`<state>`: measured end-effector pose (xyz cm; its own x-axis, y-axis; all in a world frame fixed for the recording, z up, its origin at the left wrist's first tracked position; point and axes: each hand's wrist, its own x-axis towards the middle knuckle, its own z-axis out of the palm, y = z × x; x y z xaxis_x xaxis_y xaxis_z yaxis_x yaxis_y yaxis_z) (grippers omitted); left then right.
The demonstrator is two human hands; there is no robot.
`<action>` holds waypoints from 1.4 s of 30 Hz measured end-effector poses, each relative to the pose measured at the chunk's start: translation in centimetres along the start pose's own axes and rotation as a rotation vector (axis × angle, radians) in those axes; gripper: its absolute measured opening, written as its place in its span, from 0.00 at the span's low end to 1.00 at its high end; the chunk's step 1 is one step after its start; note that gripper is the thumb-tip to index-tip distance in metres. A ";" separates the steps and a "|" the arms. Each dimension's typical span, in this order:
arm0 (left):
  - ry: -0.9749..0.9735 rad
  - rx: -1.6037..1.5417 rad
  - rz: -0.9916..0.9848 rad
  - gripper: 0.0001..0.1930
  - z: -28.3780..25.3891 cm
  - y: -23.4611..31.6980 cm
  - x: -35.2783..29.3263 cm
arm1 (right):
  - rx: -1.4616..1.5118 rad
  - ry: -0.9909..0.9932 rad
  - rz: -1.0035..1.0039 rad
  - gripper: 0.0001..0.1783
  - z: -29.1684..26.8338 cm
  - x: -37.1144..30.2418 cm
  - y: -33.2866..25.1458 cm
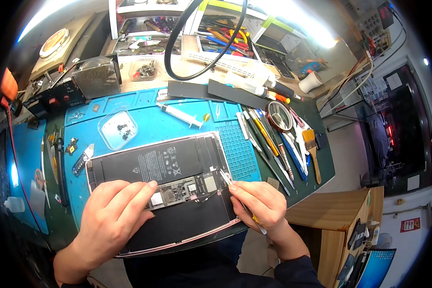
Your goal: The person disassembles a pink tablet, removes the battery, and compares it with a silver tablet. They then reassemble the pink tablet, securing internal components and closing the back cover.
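Note:
An opened tablet [192, 230] lies before me, its black battery cells [125, 165] showing inside a pale pink rim. A long, narrow logic board [177, 193] with silver shields runs across its middle. My left hand [113, 216] is closed at the board's left end, with thumb and forefinger on either side of it. Metal tweezers [245, 207] are pinched in my right hand [261, 201]. Their tips are close to the tablet's right rim, beside the board's right end and a small white piece [213, 169]. I cannot tell whether the tips touch anything.
The tablet rests on a blue work mat [153, 101]. Beyond it are a clear dish of small parts [117, 129] and a syringe [180, 115]. Several tools, a tape roll [279, 116] and a brush [312, 153] lie right. A black cable loop [167, 53] hangs above.

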<state>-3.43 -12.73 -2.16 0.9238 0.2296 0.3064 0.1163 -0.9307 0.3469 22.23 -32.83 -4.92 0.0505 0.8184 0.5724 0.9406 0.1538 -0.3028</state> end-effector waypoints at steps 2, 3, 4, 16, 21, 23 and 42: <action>-0.005 -0.002 -0.005 0.34 -0.2 0.0 0.2 | -0.022 -0.013 -0.006 0.17 -0.1 0.0 0.0; -0.006 -0.005 -0.004 0.34 -0.1 0.0 0.3 | -0.037 -0.021 -0.011 0.18 -0.1 -0.1 0.1; -0.004 -0.005 -0.003 0.33 0.0 0.0 0.2 | -0.053 -0.026 -0.021 0.18 -0.1 -0.2 0.1; 0.002 -0.008 -0.002 0.33 0.1 -0.1 0.0 | -0.081 -0.022 -0.047 0.17 0.0 -0.1 0.0; -0.004 -0.030 -0.021 0.35 -0.1 0.1 0.0 | -0.084 -0.016 -0.055 0.17 0.0 0.1 -0.1; -0.009 -0.033 -0.017 0.36 0.0 0.0 0.1 | -0.086 -0.014 -0.044 0.17 0.0 0.1 0.0; 0.016 0.012 0.017 0.32 0.1 -0.1 0.1 | 0.143 0.050 0.139 0.16 -0.8 -1.0 0.3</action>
<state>-3.34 -12.66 -2.21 0.9198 0.2181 0.3261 0.1052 -0.9379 0.3306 22.71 -34.04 -4.94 0.1964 0.8095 0.5533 0.8663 0.1211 -0.4846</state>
